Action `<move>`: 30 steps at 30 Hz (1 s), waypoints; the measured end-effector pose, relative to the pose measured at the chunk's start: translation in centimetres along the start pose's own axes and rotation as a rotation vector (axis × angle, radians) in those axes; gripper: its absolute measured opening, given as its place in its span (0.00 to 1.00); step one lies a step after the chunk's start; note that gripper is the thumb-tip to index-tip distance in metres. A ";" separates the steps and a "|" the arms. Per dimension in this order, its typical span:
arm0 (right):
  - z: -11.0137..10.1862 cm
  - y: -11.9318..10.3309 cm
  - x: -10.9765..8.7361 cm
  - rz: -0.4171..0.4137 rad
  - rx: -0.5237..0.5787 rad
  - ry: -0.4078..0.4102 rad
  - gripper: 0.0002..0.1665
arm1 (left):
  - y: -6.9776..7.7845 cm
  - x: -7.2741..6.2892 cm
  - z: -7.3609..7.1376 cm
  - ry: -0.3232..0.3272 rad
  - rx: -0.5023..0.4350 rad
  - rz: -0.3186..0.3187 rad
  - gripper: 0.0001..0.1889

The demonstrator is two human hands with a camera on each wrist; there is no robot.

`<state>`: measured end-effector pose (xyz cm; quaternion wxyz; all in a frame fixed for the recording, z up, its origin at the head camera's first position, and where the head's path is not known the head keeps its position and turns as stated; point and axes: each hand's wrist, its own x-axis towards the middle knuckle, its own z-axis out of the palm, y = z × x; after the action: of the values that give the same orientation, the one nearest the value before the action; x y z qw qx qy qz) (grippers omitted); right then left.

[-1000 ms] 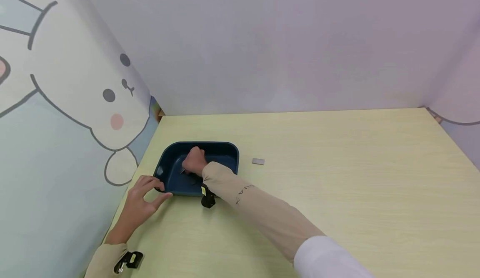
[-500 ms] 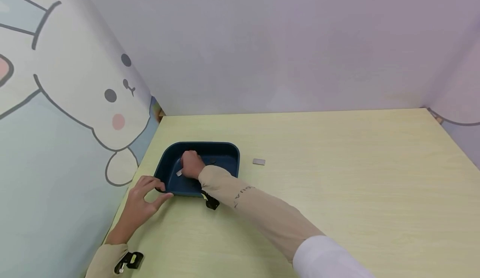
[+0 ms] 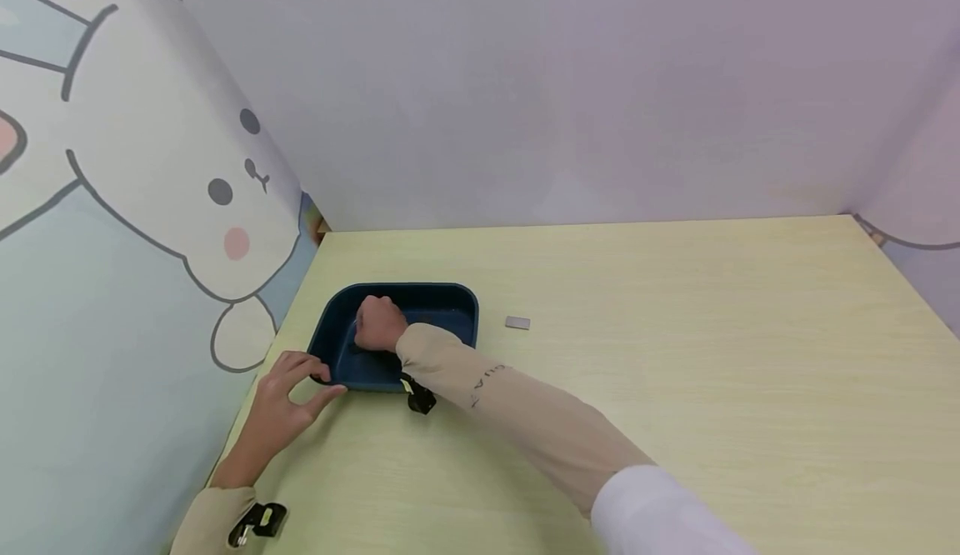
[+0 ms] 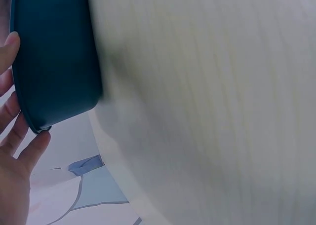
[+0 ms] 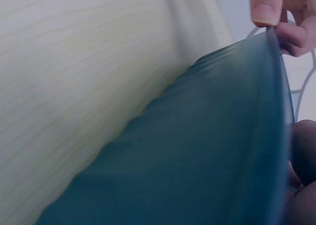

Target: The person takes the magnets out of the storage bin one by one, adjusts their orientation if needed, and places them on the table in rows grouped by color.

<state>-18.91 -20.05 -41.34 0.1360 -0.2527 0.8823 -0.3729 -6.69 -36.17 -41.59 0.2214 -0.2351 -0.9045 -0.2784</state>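
Note:
A dark blue, shallow rectangular tray (image 3: 442,319) with rounded corners lies on the table's left part. My left hand (image 3: 273,413) pinches its near-left corner between thumb and fingers. The right wrist view shows this left hand (image 5: 296,15) at the rim, with the tray's outer wall (image 5: 197,146) before it. Inside the tray, my right hand (image 3: 378,323) bends its fingers down to the floor. The small flat grey piece seen at its fingertips earlier is hidden beneath the hand now. In the left wrist view the tray's side (image 4: 54,47) shows.
A small flat grey rectangular piece (image 3: 517,322) lies on the pale wooden table (image 3: 675,372), right of the tray. A grey-white wall (image 3: 562,88) rises behind the table. A wall with a cartoon rabbit (image 3: 150,138) borders the left edge.
My right hand has shifted slightly left within the tray. The small grey piece at its fingertips is out of sight now. The left hand stays at the corner.

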 end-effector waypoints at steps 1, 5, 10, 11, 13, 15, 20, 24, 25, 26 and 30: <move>-0.2 0.1 0.0 0.009 0.023 -0.002 0.28 | 0.0 0.1 0.1 -0.003 -0.001 -0.003 0.15; -0.7 0.3 -0.3 0.076 0.111 -0.002 0.26 | 0.0 0.1 0.2 -0.018 0.008 -0.019 0.15; -1.0 0.8 -0.5 0.174 0.314 0.011 0.19 | -0.2 -0.1 0.3 -0.014 0.011 -0.006 0.16; -1.1 0.7 -0.6 0.195 0.359 0.013 0.17 | -0.2 -0.1 0.4 -0.011 0.010 0.000 0.16; -1.5 0.8 -0.8 0.225 0.449 0.011 0.15 | -0.4 -0.1 0.4 -0.005 0.012 0.010 0.16; -1.9 0.8 -1.1 0.238 0.516 0.002 0.13 | -0.4 0.0 0.5 0.003 0.016 0.019 0.16; -3.1 1.2 -2.2 0.223 0.674 -0.013 0.07 | -0.3 0.3 0.7 0.023 0.011 0.036 0.17; -3.8 0.9 -3.2 0.223 0.756 -0.013 0.03 | -0.2 0.2 0.7 0.025 0.003 0.028 0.18; -3.9 0.8 -3.5 0.226 0.769 -0.018 0.02 | -0.2 0.1 0.7 0.023 0.000 0.017 0.18; -4.0 0.6 -3.7 0.229 0.779 -0.022 0.02 | -0.3 0.1 0.6 0.024 -0.002 0.008 0.18; -4.7 0.2 -4.5 0.234 0.805 -0.033 0.03 | -0.4 0.0 0.6 0.015 -0.002 -0.021 0.19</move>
<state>-17.17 -14.70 -38.07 0.2792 -0.0835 0.6867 -0.6660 -7.06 -36.09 -42.22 0.2249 -0.2237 -0.9050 -0.2834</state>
